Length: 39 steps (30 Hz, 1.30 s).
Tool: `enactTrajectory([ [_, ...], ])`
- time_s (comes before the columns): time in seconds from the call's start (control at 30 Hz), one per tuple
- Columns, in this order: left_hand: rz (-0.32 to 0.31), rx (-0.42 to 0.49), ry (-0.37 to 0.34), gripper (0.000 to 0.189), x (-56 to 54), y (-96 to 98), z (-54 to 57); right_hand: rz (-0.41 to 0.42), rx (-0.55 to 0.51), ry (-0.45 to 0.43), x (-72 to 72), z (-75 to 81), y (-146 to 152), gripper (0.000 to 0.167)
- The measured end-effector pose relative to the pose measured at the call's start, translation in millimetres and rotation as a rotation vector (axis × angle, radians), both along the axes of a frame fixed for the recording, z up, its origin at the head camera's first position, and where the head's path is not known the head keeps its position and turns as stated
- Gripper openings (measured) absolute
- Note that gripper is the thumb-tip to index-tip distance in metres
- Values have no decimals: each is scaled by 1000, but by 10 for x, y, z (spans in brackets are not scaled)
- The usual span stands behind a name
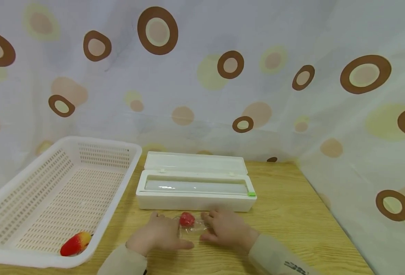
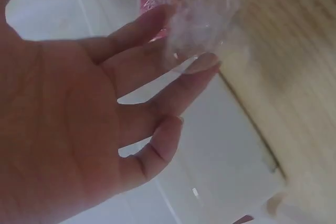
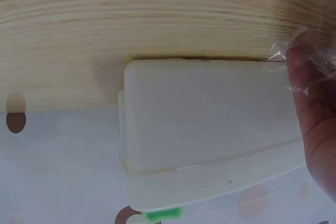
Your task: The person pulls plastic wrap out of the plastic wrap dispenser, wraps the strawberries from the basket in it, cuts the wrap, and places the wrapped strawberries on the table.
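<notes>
A small round red object [image 1: 187,219] lies on the table in clear plastic film [image 1: 195,227], between both hands and in front of the box; its kind is unclear. My left hand [image 1: 166,232] is at its left, thumb extended apart from the fingers. In the left wrist view, slightly bent fingers [image 2: 173,87] touch the crumpled film [image 2: 205,19]. At the right, my right hand [image 1: 228,229] touches the film's other side, thumb and fingers apart. Its fingertips meet film [image 3: 315,56] in the right wrist view, where the red object is hidden.
Just behind the hands stands a white film dispenser box [image 1: 195,202], lid [image 1: 195,163] raised, with a film roll [image 1: 195,186] inside. A white plastic basket [image 1: 120,198] at the left holds a red-yellow fruit [image 1: 75,243]. Patterned sheeting [image 1: 195,88] rises behind the wooden table [image 1: 285,214].
</notes>
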<state>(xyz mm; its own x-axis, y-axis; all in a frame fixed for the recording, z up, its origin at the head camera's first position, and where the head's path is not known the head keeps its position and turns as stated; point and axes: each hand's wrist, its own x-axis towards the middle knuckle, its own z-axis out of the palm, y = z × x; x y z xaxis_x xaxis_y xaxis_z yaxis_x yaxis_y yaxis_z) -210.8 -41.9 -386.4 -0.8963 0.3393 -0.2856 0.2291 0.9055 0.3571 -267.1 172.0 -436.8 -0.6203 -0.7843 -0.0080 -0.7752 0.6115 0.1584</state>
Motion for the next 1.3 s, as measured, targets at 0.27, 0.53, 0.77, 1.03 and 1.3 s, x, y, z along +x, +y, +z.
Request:
enactTrajectory([
  [0.27,94,-75,345,37,-135,41,-257,-124,-75,80,19,-84,-145,32],
  [0.53,246,-60,441,27,-211,41,-373,-177,-39,127,62,-88,-239,31],
  [0.77,223,-160,396,16,-201,120,-407,-189,-54,157,100,-79,-320,29],
  [1.03,173,34,436,11,-182,133,-364,-195,-187,91,111,-24,-331,18],
  [1.3,183,465,400,16,-225,102,-197,-191,-387,-9,96,212,-378,23],
])
